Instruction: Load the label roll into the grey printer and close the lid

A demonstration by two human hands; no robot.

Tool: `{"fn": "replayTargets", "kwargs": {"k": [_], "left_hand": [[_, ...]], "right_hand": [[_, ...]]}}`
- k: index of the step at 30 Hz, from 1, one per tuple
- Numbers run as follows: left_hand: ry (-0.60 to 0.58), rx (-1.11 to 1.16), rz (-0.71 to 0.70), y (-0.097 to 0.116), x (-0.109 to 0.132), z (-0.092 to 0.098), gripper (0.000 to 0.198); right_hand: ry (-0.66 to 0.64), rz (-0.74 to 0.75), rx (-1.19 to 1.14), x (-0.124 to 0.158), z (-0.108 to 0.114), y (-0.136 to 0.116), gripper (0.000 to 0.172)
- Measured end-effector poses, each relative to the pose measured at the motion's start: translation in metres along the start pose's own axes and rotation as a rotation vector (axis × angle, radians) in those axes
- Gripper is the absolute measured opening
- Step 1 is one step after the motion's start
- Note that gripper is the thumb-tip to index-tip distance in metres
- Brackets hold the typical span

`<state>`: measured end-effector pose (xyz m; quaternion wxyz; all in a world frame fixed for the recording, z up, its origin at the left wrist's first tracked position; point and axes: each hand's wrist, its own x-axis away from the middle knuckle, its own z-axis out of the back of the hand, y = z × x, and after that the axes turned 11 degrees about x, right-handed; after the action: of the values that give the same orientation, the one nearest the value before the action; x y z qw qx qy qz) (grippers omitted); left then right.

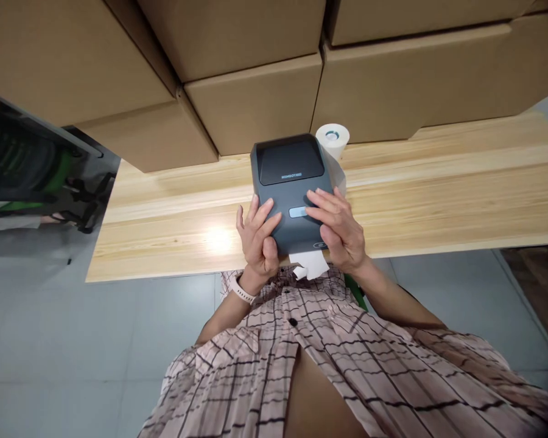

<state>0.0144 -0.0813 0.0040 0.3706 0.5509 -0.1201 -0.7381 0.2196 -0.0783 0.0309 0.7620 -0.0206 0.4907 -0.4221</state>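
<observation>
A dark blue-grey label printer (287, 228) sits near the front edge of the wooden table, its dark window toward the far side. My left hand (259, 238) grips the left front corner, fingers spread over the top and thumb bent at the front. On the right front corner, my right hand (340, 228) has its fingers across the top near the light blue bar (298, 212), thumb down the side. A torn strip of white paper (313, 263) hangs from the printer's front. Behind its right side stands a white paper roll (333, 143), partly hidden.
Large cardboard boxes (256, 103) are stacked along the back of the wooden table (461, 188). At the left, beyond the table end, stand dark chair parts (84, 204) on the grey tiled floor (95, 340). A brown surface (539, 286) shows at the lower right.
</observation>
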Motion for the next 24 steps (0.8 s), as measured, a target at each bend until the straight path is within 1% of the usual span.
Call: {"fn": "replayTargets", "kwargs": {"k": [2,4,7,9,11,12,13,15,16,18,19,22,24], "left_hand": [[-0.028,-0.037,0.036,0.001,0.003,0.001,0.057],[-0.042,-0.082,0.023,0.002,0.012,0.003,0.057],[0.030,-0.096,-0.103,0.004,0.044,0.002,0.057],[0.061,-0.121,-0.208,0.006,0.068,-0.003,0.064],[-0.017,-0.247,-0.205,0.007,0.083,-0.010,0.067],[-0.052,-0.283,-0.187,0.008,0.086,-0.014,0.063],[-0.073,-0.289,-0.173,0.008,0.085,-0.017,0.054],[-0.047,-0.241,-0.185,0.010,0.079,-0.022,0.034],[-0.017,-0.217,-0.198,0.011,0.074,-0.023,0.028],[0.016,-0.216,-0.187,0.012,0.069,-0.024,0.024],[0.007,-0.221,-0.156,0.012,0.069,-0.024,0.022],[-0.070,-0.227,-0.033,0.011,0.077,-0.024,0.017],[-0.087,-0.241,-0.015,0.011,0.083,-0.023,0.017]], "right_hand": [[0.012,-0.020,0.014,0.001,-0.003,0.001,0.044],[0.019,-0.017,0.018,0.001,-0.004,0.001,0.042],[0.031,-0.011,0.020,0.000,-0.006,0.001,0.041],[0.045,-0.022,0.024,0.000,-0.007,0.001,0.040],[0.069,-0.033,0.020,0.000,-0.009,0.000,0.040],[0.081,-0.034,0.013,0.000,-0.009,-0.001,0.039],[0.090,-0.032,0.003,0.000,-0.009,-0.001,0.039],[0.088,-0.026,-0.003,-0.001,-0.009,-0.002,0.038],[0.078,-0.024,0.003,-0.001,-0.009,-0.002,0.038],[0.053,-0.023,0.028,-0.002,-0.008,-0.001,0.039],[0.046,-0.020,0.039,-0.002,-0.008,0.000,0.039],[0.039,0.012,0.054,-0.002,-0.005,0.001,0.038],[0.011,0.041,0.085,-0.003,-0.001,-0.001,0.037]]}}
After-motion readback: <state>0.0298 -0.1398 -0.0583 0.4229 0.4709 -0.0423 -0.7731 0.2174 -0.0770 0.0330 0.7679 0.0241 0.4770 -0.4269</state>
